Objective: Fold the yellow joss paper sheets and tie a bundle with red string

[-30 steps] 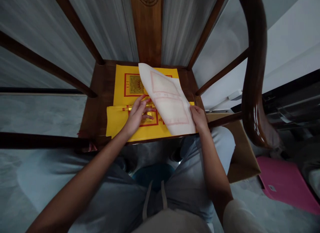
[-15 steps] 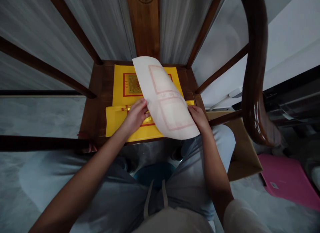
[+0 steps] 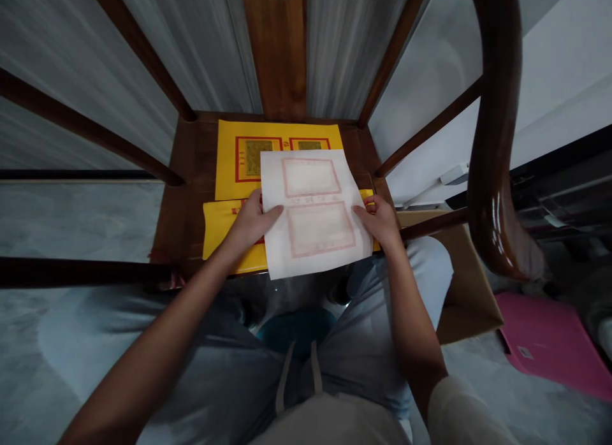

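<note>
1. The person is holding a pale sheet [image 3: 315,212] face-down at the centre of the frame. Faint red frames are showing through from its printed side.

2. The left hand [image 3: 251,223] is gripping the sheet's left edge, the thumb lying on top of the paper and the fingers running under it. The hand is closed on the sheet, not released.

3. The right hand [image 3: 380,218] is pinching the sheet's right edge, fingertips curled over the margin. It too is grasping the sheet.

4. The sheet's long axis is running from the top of the frame toward the bottom, tilted slightly, with the two hands sitting at opposite long edges around mid-length. The paper is lying between the hands; neither hand is nearer than the other.

5. The sheet's lower edge is overhanging the front of the wooden chair seat [image 3: 184,196], above the person's lap.

6. Beneath the sheet, yellow papers [image 3: 239,155] with red and gold printing are lying flat on the seat, one stack toward the back and another across the front. The pale sheet is covering part of both; whether it is touching them cannot be told.

7. At the lower right of the frame, a cardboard box [image 3: 466,298] is sitting beside the person's knee, with a pink folder [image 3: 549,349] lying on the floor further right.
</note>
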Available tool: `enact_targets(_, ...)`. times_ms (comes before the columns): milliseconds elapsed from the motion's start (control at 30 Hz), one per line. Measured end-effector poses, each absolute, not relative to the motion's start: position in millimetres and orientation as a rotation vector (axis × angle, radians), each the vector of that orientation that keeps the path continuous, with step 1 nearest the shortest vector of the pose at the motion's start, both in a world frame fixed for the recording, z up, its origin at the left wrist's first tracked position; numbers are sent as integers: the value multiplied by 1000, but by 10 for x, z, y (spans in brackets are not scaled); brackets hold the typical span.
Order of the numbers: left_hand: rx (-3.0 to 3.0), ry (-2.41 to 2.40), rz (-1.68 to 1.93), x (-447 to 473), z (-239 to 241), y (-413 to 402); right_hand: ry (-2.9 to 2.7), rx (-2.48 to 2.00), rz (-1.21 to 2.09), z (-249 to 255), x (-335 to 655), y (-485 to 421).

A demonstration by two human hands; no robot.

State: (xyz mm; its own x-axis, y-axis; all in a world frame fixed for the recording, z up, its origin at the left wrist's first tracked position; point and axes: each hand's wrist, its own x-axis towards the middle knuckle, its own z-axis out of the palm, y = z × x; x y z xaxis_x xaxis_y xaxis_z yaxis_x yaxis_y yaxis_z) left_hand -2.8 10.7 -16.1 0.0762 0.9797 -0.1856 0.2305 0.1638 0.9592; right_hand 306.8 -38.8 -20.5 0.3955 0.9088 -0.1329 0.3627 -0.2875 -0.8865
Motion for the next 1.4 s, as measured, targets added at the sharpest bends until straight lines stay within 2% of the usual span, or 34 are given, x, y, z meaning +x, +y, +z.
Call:
enact_targets(167, 1253, 1353, 1000, -28, -230, 138, -800, -1495, 1208, -25, 3054, -512)
enact_targets(267, 1164, 1388, 1112, -8, -287, 161, -639, -1238, 1313, -7, 2940, -706)
enact_targets(700, 962, 1311, 1153, 110, -221, 51, -354, -911, 1153, -84, 2034, -1175)
enact_targets(1167, 957, 1221, 1145, 165, -211, 12, -330, -1267, 876, -412, 2095, -1049)
enact_targets(1400, 1000, 1257, 1137, 156, -254, 32, -861, -1388, 743, -288, 2070, -1192)
